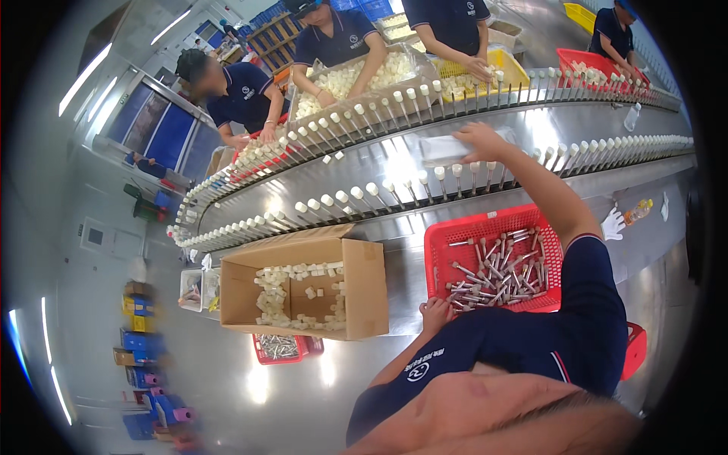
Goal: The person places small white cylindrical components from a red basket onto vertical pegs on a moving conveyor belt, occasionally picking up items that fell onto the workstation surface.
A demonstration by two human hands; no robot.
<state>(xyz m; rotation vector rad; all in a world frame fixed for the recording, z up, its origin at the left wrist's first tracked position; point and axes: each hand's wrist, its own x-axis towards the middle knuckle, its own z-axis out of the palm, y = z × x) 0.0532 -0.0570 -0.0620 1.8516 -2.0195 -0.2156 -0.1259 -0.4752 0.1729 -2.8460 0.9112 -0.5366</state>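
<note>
Half-open right hand (482,142) beyond red basket (431,262), curled left hand (436,315) at its corner; holds unclear. Metal rods (494,267) inside seem light, stiff; pinch mid-shaft.

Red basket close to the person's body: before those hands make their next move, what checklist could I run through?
1. Metal rods available in the red basket: ok, many lie loose, pointing different ways.
2. Left hand at the basket: ok, by its near left corner. Its grip: cannot tell.
3. Right hand empty: cannot tell; it is stretched out over the steel line, beyond the basket.
4. Near row of white-tipped rods standing: ok, white ends up.
5. Cardboard box open: ok, with white pieces inside.
6. Gloves worn: not ok, if required; both hands are bare.
</note>
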